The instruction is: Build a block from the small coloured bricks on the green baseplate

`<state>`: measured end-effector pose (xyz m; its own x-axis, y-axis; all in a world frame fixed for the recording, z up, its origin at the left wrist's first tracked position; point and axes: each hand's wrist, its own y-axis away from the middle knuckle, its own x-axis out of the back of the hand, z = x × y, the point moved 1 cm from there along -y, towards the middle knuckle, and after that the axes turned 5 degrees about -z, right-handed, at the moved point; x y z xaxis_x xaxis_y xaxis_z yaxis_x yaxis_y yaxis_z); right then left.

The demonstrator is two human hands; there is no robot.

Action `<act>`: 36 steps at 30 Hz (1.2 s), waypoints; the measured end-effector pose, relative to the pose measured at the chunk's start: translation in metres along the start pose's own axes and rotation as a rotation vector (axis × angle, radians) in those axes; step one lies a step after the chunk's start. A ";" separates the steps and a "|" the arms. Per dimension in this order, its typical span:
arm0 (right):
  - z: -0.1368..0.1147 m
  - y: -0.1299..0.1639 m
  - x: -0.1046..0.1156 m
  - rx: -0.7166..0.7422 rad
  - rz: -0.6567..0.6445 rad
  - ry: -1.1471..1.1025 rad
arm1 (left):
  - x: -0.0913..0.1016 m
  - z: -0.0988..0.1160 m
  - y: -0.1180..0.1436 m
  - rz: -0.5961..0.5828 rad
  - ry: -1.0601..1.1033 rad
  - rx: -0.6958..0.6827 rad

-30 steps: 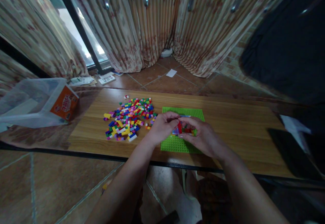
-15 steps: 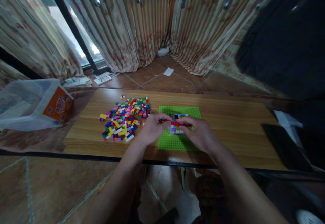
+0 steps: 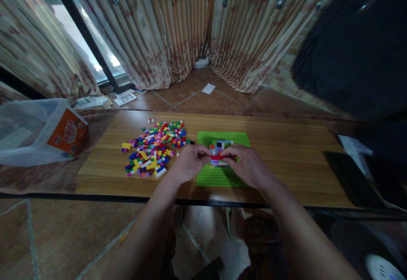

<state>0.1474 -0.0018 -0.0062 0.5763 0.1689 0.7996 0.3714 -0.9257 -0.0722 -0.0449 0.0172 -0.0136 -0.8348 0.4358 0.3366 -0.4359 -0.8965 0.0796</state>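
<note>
Between my two hands is a long red brick (image 3: 216, 157), just over a small build of coloured bricks (image 3: 219, 145) on a green baseplate (image 3: 208, 181). My left hand (image 3: 190, 161) pinches the red brick's left end with thumb and forefinger. At the other end, the fingers of my right hand (image 3: 243, 161) are closed on it too. The build has blue, white, orange and black pieces, and my fingers hide part of it. Whether the red brick touches the build, I cannot tell.
A heap of loose bricks (image 3: 155, 144) lies left of the baseplate on the wooden table (image 3: 286, 153). Off the table's left end stands a clear plastic bin (image 3: 34, 144) with an orange label. A dark flat object (image 3: 346, 178) rests at the right end.
The red brick now lies straighter across, squared with the build, and more of the coloured bricks behind it shows. Both hands keep hold of it. The whole view has shifted slightly.
</note>
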 end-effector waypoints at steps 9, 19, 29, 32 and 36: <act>0.004 0.001 0.000 0.014 0.016 0.005 | -0.003 0.002 -0.002 0.040 0.013 -0.011; 0.007 0.001 0.001 0.030 0.004 -0.007 | -0.003 -0.001 -0.002 0.016 0.008 -0.008; 0.006 0.001 0.002 0.029 -0.016 0.006 | -0.004 -0.005 -0.002 0.018 -0.003 0.010; 0.008 0.001 0.001 0.040 -0.013 0.010 | -0.004 -0.004 -0.002 0.030 -0.030 -0.010; 0.010 0.001 0.000 0.043 -0.001 0.012 | -0.005 -0.002 -0.001 0.022 -0.093 -0.026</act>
<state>0.1547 0.0006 -0.0124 0.5669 0.1656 0.8070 0.4030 -0.9101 -0.0963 -0.0409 0.0158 -0.0172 -0.8101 0.4053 0.4236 -0.4271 -0.9030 0.0473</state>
